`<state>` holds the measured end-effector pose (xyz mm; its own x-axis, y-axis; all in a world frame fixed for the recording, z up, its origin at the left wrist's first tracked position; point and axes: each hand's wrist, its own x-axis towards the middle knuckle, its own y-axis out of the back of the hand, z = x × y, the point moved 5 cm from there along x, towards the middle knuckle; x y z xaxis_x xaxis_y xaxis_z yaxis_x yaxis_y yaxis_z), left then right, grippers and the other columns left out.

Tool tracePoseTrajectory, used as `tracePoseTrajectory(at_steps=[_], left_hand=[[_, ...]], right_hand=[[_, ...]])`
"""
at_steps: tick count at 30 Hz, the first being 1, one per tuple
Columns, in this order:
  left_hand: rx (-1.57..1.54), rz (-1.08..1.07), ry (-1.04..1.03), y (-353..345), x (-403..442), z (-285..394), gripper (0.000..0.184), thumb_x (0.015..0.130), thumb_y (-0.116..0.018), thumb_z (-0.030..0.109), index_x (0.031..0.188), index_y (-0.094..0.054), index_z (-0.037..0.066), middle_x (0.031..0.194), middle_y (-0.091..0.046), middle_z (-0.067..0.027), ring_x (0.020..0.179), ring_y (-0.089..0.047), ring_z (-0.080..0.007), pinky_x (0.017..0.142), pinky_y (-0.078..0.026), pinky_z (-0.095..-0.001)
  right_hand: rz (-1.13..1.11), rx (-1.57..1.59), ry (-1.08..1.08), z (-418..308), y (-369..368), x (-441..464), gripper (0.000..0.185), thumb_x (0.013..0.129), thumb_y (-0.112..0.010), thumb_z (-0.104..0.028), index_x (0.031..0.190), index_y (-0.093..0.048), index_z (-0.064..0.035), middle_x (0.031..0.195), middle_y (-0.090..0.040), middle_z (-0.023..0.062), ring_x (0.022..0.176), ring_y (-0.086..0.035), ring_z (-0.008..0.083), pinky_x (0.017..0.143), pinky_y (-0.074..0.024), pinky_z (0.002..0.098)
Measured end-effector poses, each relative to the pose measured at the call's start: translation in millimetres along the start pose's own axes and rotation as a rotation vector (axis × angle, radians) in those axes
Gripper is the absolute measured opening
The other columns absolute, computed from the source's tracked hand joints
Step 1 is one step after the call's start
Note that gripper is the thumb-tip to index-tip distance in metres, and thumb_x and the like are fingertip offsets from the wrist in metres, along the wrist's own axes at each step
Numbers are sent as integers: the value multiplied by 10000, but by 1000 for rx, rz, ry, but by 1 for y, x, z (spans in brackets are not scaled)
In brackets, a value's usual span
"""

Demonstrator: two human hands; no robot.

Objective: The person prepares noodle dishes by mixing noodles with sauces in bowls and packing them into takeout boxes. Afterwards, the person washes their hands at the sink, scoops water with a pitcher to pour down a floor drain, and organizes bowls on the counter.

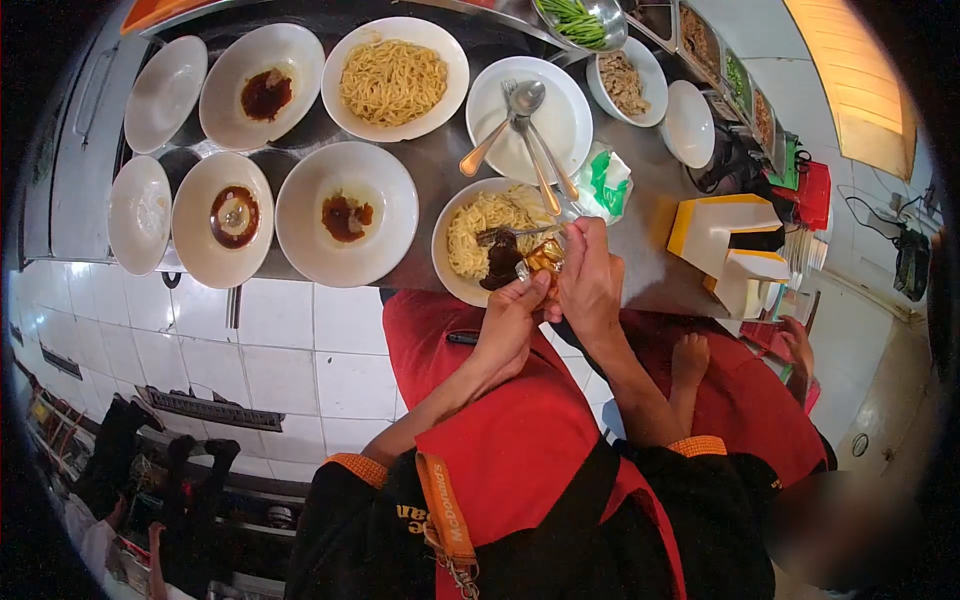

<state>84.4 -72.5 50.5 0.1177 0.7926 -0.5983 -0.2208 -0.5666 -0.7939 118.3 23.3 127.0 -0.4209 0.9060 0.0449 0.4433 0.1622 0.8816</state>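
Observation:
At the table's front edge stands a white bowl [440, 250] of yellow noodles [480, 220] with dark brown sauce [500, 262] on one side. My left hand [512, 325] is closed on a small shiny sauce sachet [545, 256], held over the bowl's near right rim. Close beside it, my right hand [592, 275] is closed around the handle end of a fork [492, 236], whose tines lie in the noodles. Whether the right fingers also grip the sachet, I cannot tell. Just behind, spoons and a fork [525, 100] rest on a white plate [485, 125].
Several white bowls line the left, some with dark sauce [345, 217], another with noodles [393, 82]. A bowl of meat [625, 85], green vegetables [575, 20] and a green-white packet [606, 182] stand behind. A yellow-white box [725, 240] sits right; another person's hand [690, 360] is nearby.

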Motion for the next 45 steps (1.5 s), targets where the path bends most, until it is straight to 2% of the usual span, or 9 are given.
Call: tracePoseTrajectory(at_steps=[10,15,18,22,24,25,28,39,45], left_hand=[[-212,201,181,5,1,-8,249,976,-438,295,923,-558,83,746,-542,10,601,-477,-95,557,-425,-236],[-165,146,219,3,0,-10,279,974,-435,335,1168,-485,141,956,-542,17,798,-509,-88,703,-443,-240],[-152,204,288,-3,-3,-11,212,976,-432,333,1011,-542,155,812,-554,36,665,-503,-81,602,-435,-231],[-50,91,253,-13,-8,2,228,976,-442,315,1061,-556,137,858,-583,28,703,-556,-82,587,-449,-227],[268,-7,101,-12,-13,16,245,980,-439,293,1074,-553,97,951,-596,11,822,-582,-111,666,-487,-269],[449,-18,-83,-12,-17,28,241,966,-485,241,1016,-609,40,841,-600,-1,683,-566,-88,576,-463,-239],[923,-23,-519,-15,-36,62,214,950,-516,181,959,-612,-10,804,-587,-28,666,-534,-81,572,-434,-224],[1428,-322,-1047,-44,-103,124,176,795,-583,-56,951,-646,-4,940,-610,-122,836,-617,-259,720,-495,-303],[1545,-225,-1166,-61,-115,125,149,777,-640,-15,926,-641,-5,952,-648,-142,849,-644,-262,719,-512,-304]], right_hand=[[-43,-5,107,-11,-6,-5,76,920,-511,-92,948,-505,-22,703,-596,196,611,-614,390,474,-446,433],[-75,-69,90,-10,-13,-7,89,921,-513,-105,965,-514,-28,714,-605,184,606,-618,375,482,-453,429],[-42,-120,87,-5,-11,-7,85,915,-524,-100,959,-529,-27,684,-601,168,579,-612,364,476,-452,424],[73,-25,55,-10,11,-12,81,909,-536,-104,914,-535,-23,612,-582,174,520,-613,309,441,-450,392],[22,157,-26,-1,19,-22,110,920,-518,-97,956,-559,-2,669,-604,149,585,-625,203,531,-483,332],[65,401,-66,27,15,-37,155,926,-504,-89,1015,-578,15,747,-623,113,680,-598,127,617,-483,287],[96,556,-229,31,24,-30,189,936,-490,-93,1050,-582,27,786,-634,86,714,-600,131,647,-479,270],[17,-317,-13,10,-39,114,177,809,-623,-217,882,-663,-61,846,-645,155,750,-630,344,667,-500,457],[-178,-96,-133,51,-53,131,202,737,-658,-217,794,-656,-23,823,-655,190,791,-636,373,719,-513,452]])
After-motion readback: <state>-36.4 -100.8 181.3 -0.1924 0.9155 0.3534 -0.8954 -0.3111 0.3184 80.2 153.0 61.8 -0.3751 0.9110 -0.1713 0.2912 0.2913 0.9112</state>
